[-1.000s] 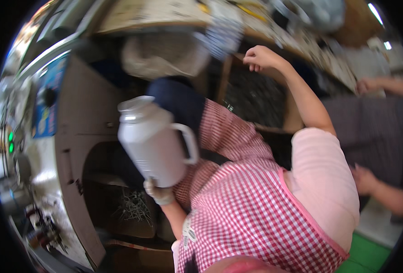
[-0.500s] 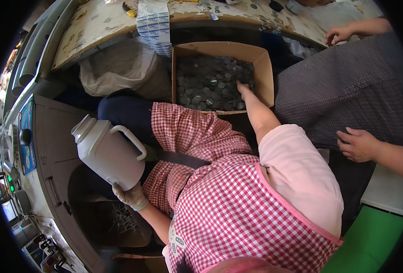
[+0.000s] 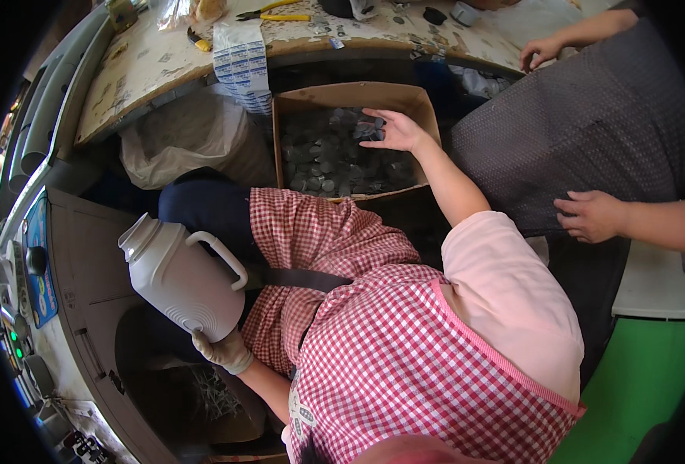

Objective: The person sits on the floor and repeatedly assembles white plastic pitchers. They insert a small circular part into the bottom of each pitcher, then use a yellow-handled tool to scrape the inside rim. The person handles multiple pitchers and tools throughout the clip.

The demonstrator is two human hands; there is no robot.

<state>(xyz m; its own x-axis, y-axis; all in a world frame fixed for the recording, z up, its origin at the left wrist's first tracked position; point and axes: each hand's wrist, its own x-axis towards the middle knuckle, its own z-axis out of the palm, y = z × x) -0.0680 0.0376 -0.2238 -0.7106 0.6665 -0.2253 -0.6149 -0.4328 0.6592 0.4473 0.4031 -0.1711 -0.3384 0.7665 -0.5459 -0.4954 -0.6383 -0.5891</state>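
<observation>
My left hand (image 3: 228, 353), in a pale glove, grips a light grey plastic jug (image 3: 182, 282) at its base, with the fingers partly hidden behind it. The jug leans to the left, its neck at the upper left and its handle on the right. Above an open cardboard box (image 3: 350, 94) is my bare right hand (image 3: 398, 133), palm turned up and fingers partly spread. Several small dark discs (image 3: 371, 129) lie in it. A heap of similar dark grey round discs (image 3: 323, 164) fills the box below.
A clear plastic bag (image 3: 192, 139) stands left of the box. On the workbench (image 3: 145, 66) behind are yellow-handled pliers (image 3: 281, 15), a cutter knife (image 3: 198, 41) and a hanging label strip (image 3: 240, 62). At right, a co-worker's hands (image 3: 594, 216) rest by a dark apron. A cabinet (image 3: 87, 271) stands left.
My right hand has lifted out of the disc heap and turned palm up with discs in it. My left hand still holds the jug. The view has shifted slightly.
</observation>
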